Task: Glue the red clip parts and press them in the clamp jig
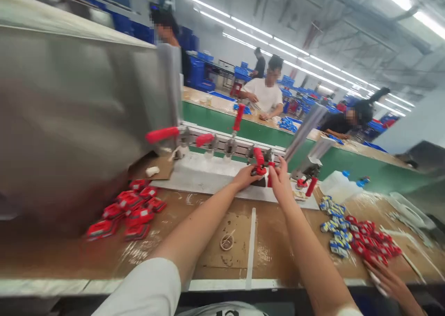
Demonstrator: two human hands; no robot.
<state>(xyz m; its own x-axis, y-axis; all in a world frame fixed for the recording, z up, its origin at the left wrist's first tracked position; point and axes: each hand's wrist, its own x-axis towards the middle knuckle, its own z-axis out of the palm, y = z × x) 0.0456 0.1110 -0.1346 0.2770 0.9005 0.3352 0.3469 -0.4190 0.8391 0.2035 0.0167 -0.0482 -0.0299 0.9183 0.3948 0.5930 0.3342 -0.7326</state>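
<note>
Both hands are working at the far edge of the table (194,204), against a white fixture plate (208,174) carrying a row of red-handled toggle clamps (205,139). The left hand (245,177) is closing its grip on a small red part (260,170) seated under the rightmost clamp; the right hand (280,179) is pinching the same part from the other side. Piles of red parts (128,209) are lying well apart to the left, and red and blue ones (358,237) to the right, where another person's hand (389,281) is resting.
</note>
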